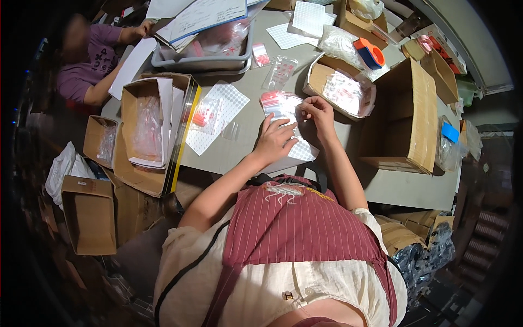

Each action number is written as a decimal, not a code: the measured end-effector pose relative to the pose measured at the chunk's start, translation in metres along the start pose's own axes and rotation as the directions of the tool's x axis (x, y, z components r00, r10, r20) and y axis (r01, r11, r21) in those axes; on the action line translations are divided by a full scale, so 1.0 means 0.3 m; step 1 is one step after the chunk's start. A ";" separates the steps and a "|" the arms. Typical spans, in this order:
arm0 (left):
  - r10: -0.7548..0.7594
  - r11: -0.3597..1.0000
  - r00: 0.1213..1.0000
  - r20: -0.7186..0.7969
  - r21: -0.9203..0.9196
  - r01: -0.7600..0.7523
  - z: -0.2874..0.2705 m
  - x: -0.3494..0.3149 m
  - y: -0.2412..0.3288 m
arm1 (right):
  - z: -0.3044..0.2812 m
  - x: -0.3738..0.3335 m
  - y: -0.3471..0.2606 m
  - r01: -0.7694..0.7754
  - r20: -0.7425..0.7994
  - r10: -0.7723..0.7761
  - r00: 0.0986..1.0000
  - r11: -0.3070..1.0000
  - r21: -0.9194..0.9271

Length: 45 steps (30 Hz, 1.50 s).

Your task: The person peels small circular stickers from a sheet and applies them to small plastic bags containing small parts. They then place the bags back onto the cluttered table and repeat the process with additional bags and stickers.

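My left hand (274, 140) lies with fingers spread on a stack of small clear zip bags with red top edges (272, 98) at the middle of the table. Under and beside that hand is a white sheet of round stickers (303, 151), near the table's front edge. At the stack's right side my right hand (318, 114) is closed in a pinch, thumb against forefinger. Whatever sits between those fingertips is too small to make out. Just beyond the stack lies a clear plastic bag with reddish print (281, 72).
An open carton of small bags (340, 90) stands right of my hands, beside a large empty carton (400, 117). Left are another sticker sheet (231, 98) and a box of clear bags (146, 128). Behind sits a grey bin (204, 64); a co-worker (90, 60) is at far left.
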State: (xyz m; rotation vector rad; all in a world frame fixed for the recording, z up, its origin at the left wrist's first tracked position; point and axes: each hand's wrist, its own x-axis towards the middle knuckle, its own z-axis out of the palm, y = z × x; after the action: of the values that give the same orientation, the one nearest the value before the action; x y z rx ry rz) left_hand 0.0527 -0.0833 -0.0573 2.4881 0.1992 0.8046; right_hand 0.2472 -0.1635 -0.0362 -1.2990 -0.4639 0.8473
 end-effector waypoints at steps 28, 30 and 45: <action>-0.047 0.999 0.999 -0.028 -0.001 0.047 0.017 0.030 -0.012 | -0.021 -0.073 -0.052 0.033 0.019 -0.044 0.999 0.326 -0.945; -0.074 0.997 0.994 0.081 0.026 0.072 0.006 0.051 0.001 | -0.044 -0.090 -0.035 0.013 -0.004 -0.042 0.999 0.379 -0.925; 0.002 0.996 0.997 0.082 0.091 -0.010 0.056 0.039 -0.022 | -0.145 -0.015 -0.213 0.353 0.148 -0.479 0.865 0.373 -0.858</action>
State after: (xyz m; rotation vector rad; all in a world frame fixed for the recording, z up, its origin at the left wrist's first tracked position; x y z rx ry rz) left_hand 0.0723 -0.0814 -0.0664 2.6030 0.2043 0.7095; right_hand 0.2939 -0.1973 0.0152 -2.0269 -1.1794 -0.0030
